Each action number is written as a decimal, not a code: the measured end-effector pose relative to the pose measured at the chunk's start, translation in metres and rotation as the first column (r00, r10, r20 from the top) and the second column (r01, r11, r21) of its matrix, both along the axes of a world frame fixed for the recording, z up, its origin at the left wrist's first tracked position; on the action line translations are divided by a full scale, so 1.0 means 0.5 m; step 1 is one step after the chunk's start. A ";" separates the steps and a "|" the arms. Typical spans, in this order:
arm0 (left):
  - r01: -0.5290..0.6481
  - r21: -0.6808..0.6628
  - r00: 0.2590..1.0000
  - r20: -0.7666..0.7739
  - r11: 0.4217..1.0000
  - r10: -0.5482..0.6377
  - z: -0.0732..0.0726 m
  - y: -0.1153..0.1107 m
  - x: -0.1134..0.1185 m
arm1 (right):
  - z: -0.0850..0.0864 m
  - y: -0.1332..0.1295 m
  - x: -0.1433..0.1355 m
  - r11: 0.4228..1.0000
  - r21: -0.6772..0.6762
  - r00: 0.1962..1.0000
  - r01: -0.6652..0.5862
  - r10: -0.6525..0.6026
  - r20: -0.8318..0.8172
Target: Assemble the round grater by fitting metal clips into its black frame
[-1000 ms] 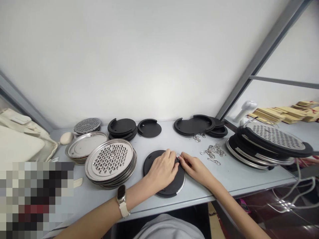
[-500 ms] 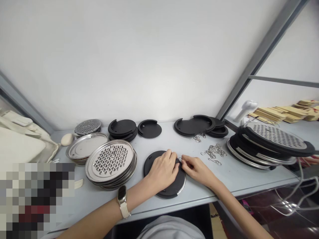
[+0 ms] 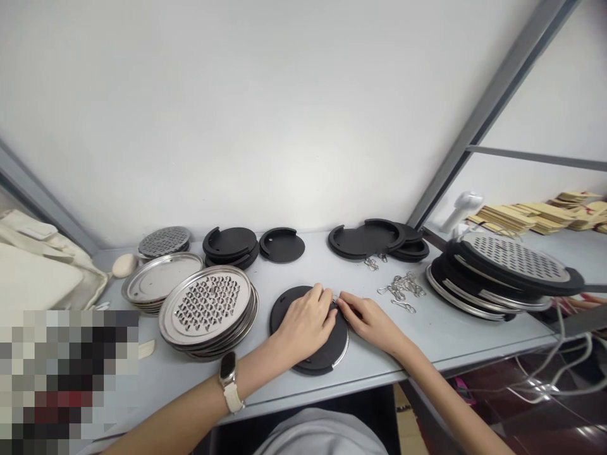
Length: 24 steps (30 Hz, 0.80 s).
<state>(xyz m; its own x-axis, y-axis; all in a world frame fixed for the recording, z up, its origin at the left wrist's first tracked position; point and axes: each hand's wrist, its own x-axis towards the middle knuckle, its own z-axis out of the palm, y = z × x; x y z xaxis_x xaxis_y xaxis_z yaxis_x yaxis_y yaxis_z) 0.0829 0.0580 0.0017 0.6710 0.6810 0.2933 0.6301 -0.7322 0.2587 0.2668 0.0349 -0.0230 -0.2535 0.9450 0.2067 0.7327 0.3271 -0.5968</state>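
Observation:
A black round grater holder lies flat on the table in front of me, a strip of metal rim showing at its lower right. Across its top rests my left hand, its fingers curled at the far right edge and pressing on it. My right hand pinches a small metal wire clip at that same edge; the fingers partly hide the clip. To the right, several loose wire clips lie in a small heap.
Left stand a stack of round metal grater plates and a stack of metal discs. Black holders line the wall, with more black holders farther right. Assembled graters are piled at right, near a metal shelf post.
The wire clip and my right fingertips have come closer in to the holder's edge. My left hand stays on the holder. The whole view has shifted slightly.

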 end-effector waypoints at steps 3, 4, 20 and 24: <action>0.002 0.001 1.000 0.003 1.000 -0.002 0.000 -0.001 0.000 | 0.002 -0.001 -0.001 1.000 -0.006 1.000 0.002 -0.002 0.005; 0.001 0.001 1.000 0.004 1.000 -0.001 0.000 -0.001 0.000 | 0.003 -0.001 -0.001 1.000 -0.007 1.000 0.002 -0.002 0.008; 0.037 -0.036 0.999 -0.014 0.999 -0.037 -0.001 0.001 -0.003 | -0.001 -0.004 -0.004 0.999 0.037 0.999 0.007 -0.008 0.037; 0.057 -0.033 0.998 -0.002 0.998 -0.057 -0.001 0.003 -0.003 | -0.001 -0.009 -0.011 0.999 0.039 0.999 0.037 -0.039 0.029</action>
